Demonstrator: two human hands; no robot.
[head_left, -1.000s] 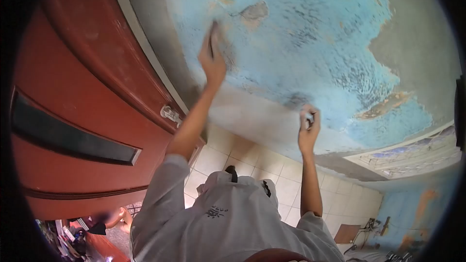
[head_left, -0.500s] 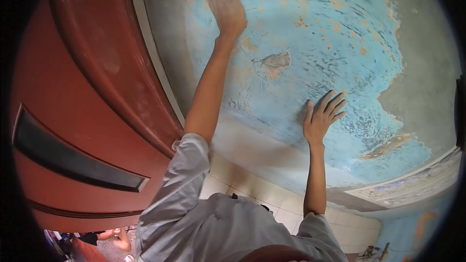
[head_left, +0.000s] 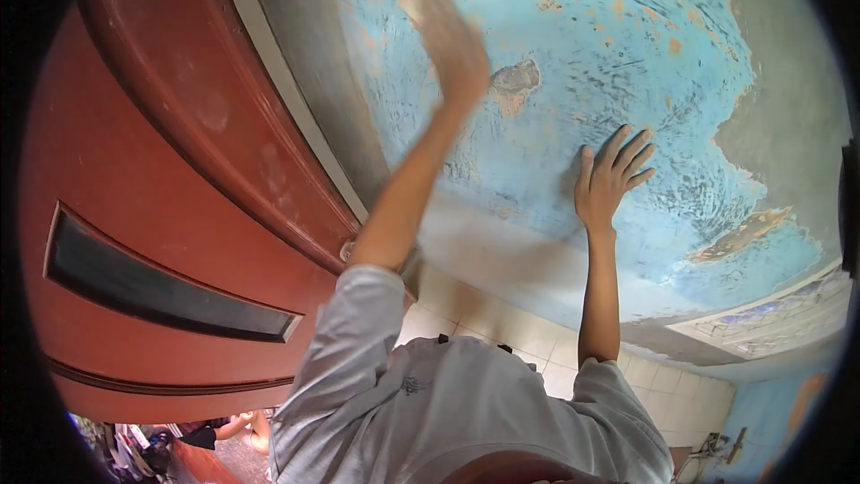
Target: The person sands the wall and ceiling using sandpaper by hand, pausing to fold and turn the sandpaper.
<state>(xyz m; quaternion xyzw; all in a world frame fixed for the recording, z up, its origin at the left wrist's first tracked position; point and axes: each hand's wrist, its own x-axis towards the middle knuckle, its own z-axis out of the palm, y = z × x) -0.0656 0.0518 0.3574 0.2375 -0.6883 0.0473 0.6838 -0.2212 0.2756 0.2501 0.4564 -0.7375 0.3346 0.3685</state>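
My left hand [head_left: 455, 49], smeared by motion, is raised against the wall with its fingers over a small pale piece of sandpaper [head_left: 414, 2]; most of that piece is hidden. Scuffed blue paint with orange and dark marks covers much of the wall [head_left: 573, 99]. To the right, my right hand [head_left: 607, 181] lies flat on the blue paint, fingers spread, holding nothing. Between the hands is a chipped grey patch [head_left: 516, 78].
A red-brown door [head_left: 170, 215] with a dark glass panel [head_left: 170, 278] stands at the left. A patterned vent block [head_left: 770, 315] is set in the wall at lower right. Pale tiles [head_left: 448, 300] lie below. Part of a person [head_left: 242, 430] shows at bottom left.
My left hand has moved down and to the right across the wall with the sandpaper. The view has shifted slightly; my right hand stays flat on nearly the same spot.
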